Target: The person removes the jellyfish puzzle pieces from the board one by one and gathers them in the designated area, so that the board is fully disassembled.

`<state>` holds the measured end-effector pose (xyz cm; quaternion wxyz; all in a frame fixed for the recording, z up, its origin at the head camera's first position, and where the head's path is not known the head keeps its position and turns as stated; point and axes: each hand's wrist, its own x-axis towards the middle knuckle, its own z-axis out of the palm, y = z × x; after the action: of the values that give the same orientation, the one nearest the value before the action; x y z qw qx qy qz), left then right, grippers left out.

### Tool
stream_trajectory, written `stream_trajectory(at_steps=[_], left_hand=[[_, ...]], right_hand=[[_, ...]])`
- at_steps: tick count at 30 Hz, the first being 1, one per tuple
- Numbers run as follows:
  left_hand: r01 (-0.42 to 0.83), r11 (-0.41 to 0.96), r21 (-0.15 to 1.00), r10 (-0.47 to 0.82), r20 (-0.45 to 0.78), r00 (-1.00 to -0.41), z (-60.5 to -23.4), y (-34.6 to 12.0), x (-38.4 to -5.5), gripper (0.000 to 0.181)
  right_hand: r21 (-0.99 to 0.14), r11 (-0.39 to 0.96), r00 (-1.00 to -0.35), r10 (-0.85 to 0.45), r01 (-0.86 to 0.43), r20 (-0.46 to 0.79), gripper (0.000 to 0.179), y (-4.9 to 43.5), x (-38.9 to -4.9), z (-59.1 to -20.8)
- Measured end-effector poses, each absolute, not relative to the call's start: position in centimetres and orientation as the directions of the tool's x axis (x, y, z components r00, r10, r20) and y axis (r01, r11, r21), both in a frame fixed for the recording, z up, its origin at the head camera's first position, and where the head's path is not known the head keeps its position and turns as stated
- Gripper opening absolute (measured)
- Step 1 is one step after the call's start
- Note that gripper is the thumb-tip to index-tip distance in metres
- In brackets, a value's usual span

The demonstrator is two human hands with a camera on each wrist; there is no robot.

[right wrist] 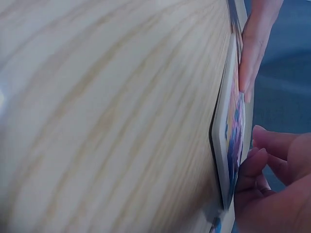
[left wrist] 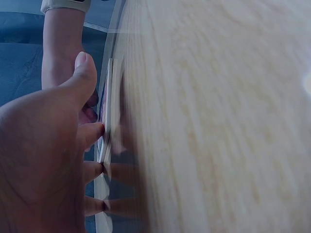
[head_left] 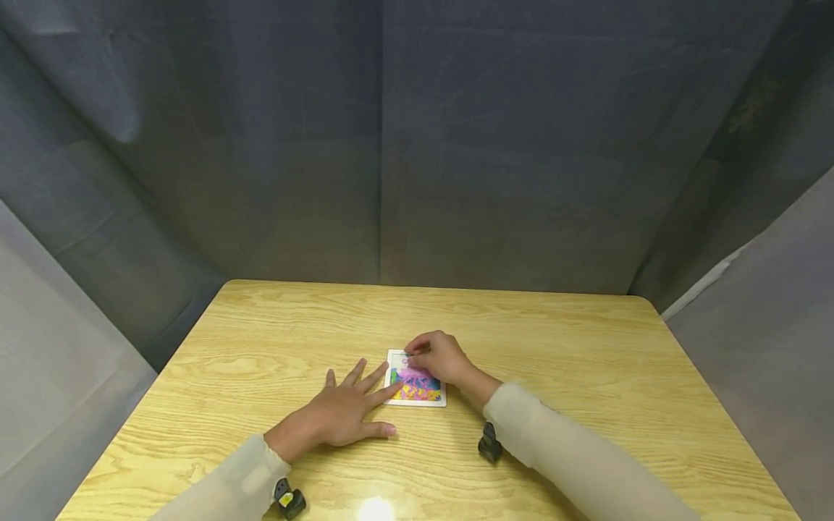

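A small flat picture board point(head_left: 417, 394) with a white border lies on the table, its print pink, blue, green and yellow. My left hand point(head_left: 345, 412) lies spread at its left side, the index fingertip on the picture and the thumb out to the near side. Over the far part of the board is my right hand point(head_left: 443, 358), fingers bent and the thumb tip close to the index tip. In the right wrist view, that hand point(right wrist: 282, 179) is right at the board's face point(right wrist: 235, 121). I cannot tell whether anything is between its fingertips.
The board rests on a light wood-grain table point(head_left: 260, 340). A dark grey curtain point(head_left: 456, 145) hangs behind the table's far edge, with paler cloth point(head_left: 52, 362) at the sides. A small blue patch point(right wrist: 217, 224) shows past the board's corner in the right wrist view.
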<state>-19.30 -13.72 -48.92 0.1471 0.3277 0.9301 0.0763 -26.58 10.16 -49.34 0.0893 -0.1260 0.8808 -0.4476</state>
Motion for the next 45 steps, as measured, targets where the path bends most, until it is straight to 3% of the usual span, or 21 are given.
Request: stream_trajectory(at_steps=[15,45], left_hand=[[0.587,0.774,0.237,0.631,-0.225,-0.742,-48.9,-13.7,-19.3,0.083],[0.593,0.768,0.24,0.638,-0.214,-0.74,-49.1,-13.8,-19.3,0.082]], right_hand=[[-0.743,0.64,-0.938,-0.344,-0.195,-0.051,0.019,9.4,-26.2,-49.4],[-0.659,0.709,-0.93,-0.366,-0.252,-0.039,0.011,9.0,-26.1,-49.3]])
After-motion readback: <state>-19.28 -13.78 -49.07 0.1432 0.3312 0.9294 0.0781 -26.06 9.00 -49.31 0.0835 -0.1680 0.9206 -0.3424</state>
